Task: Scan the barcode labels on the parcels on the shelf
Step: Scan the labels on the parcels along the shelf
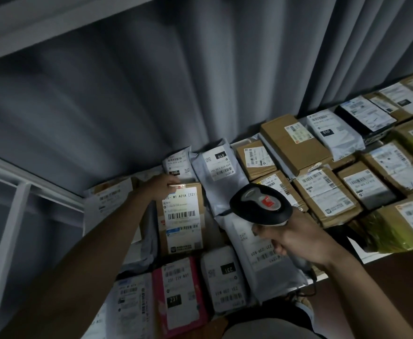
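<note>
White shelf frame (17, 192) at 9 o'clock; grey pleated curtain (176, 81) behind, 12 o'clock.

Left hand (162, 186), just left of centre: fingers curled over the top edge of a brown cardboard parcel (179, 220), gripping it. Parcel stands tilted toward the camera. Its white barcode label (181, 211) is brightly lit, bars readable.

Pink parcel (179, 297) at 6 o'clock, lying flat with its label up; grey poly-bag parcels (221, 182) beside it and above it.

Right hand (296, 238), at 4 o'clock from centre: closed round the handle of a black and grey barcode scanner (260, 204). The scanner head points toward 10 o'clock, at the lit label, apart from it.

Rows of brown boxes (327, 194) and bags, labels upward, fill the shelf toward 2 o'clock, packed edge to edge.
</note>
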